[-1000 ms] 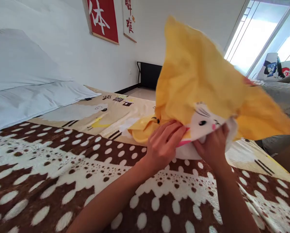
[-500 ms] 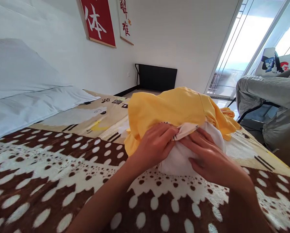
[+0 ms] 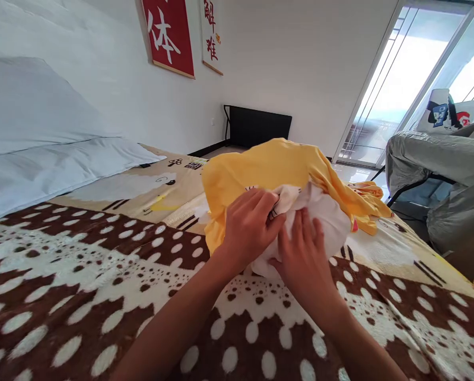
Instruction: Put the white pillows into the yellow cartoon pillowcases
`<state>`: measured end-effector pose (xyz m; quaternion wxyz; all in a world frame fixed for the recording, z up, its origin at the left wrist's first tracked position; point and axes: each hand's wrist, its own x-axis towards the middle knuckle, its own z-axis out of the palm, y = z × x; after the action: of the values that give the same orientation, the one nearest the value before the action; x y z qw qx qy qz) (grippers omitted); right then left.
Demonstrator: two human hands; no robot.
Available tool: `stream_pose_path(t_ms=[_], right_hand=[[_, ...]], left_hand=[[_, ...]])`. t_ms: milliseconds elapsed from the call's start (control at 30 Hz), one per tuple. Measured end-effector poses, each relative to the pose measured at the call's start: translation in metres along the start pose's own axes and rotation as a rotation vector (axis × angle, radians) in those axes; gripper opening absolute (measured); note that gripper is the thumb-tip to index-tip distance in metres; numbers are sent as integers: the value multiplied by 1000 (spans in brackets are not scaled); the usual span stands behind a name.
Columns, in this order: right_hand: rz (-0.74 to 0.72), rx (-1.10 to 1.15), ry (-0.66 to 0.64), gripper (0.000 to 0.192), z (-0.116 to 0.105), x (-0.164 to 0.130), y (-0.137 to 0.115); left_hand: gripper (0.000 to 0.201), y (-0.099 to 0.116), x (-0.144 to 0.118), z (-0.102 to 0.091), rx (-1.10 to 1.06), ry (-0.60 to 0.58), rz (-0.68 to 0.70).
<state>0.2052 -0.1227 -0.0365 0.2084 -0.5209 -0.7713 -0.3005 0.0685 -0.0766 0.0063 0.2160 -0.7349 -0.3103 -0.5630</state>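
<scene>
On the bed, head view:
left hand [image 3: 249,226]: we see it gripping the yellow pillowcase [image 3: 261,169] edge
right hand [image 3: 303,254]: fingers spread, pressing the white pillow [image 3: 327,219]
pillow: half inside pillowcase, resting on brown spotted blanket [image 3: 82,275]

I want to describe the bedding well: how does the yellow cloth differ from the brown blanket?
The yellow cloth is plain and bunched into a heap; the brown blanket has white spots and lies spread flat. The left hand and right hand press on the cloth's white part, not the blanket. Both lie on the bed.
</scene>
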Motion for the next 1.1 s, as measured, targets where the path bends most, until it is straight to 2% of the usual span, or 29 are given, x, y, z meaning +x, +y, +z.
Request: stream_pose_path(t_ms=[100,167,233,300,467,633,700,800,933,1100], right_hand=[[-117,68,27,71,20,10,-10],[-176,99,23,67,22,11,-12],[-200,103,15,63,20,10,-13],[-221,106,19,62,17,9,-14],[-240,143,29,66,16,9,-14],[-240,156,50,67,17,10,-15],[-260,150,62,66,15,10,-17],[-286,153,89,64,13,14,-25],[-377,201,141,60,4,27,-39],[-451,286,174,39,-18,45,-39]], left_hand=[[3,-2,8,9,143,-60,-73],[11,-9,17,14,279,-111,-119],[19,-17,29,17,407,-148,-106],[20,-22,41,17,491,-194,-10],[23,-20,65,20,564,-324,366],[22,-14,76,21,619,-477,496],[22,-16,80,15,644,-458,535],[25,-15,88,0,652,-356,631],[29,-2,98,-18,598,-223,773],[24,21,98,-24,505,-134,748]])
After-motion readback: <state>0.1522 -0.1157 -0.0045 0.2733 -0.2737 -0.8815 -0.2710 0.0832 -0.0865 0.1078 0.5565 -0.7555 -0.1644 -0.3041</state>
